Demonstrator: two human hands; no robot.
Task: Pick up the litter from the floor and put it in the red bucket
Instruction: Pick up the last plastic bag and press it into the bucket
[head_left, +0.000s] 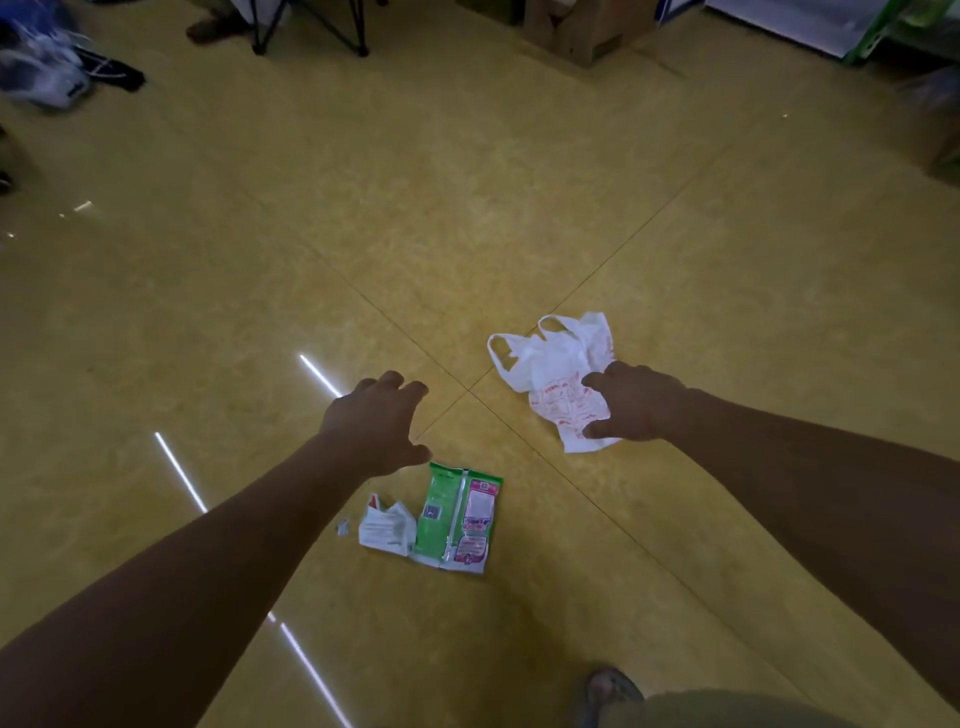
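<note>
Both hands reaching down for the litter, nothing in the bucket so far

Head cam: the right hand (631, 408) is spread wide, claw-style, over the near end of the white plastic bag (558, 374). The fingertips and thumb look like they're touching the bag but haven't closed on it. The left hand (376, 421) hangs open with loosely bent fingers and holds nothing. The green wrapper (457, 519) lies flat on the floor (467, 208) just below its thumb, on the wrist side. A crumpled white packet (387, 530) touches that wrapper, with a tiny scrap (343, 527) beside it. I can't see the red bucket anywhere, so I'd guess this is right at the start: all the pieces are on the floor, and each one needs grabbing and carrying over.
</note>
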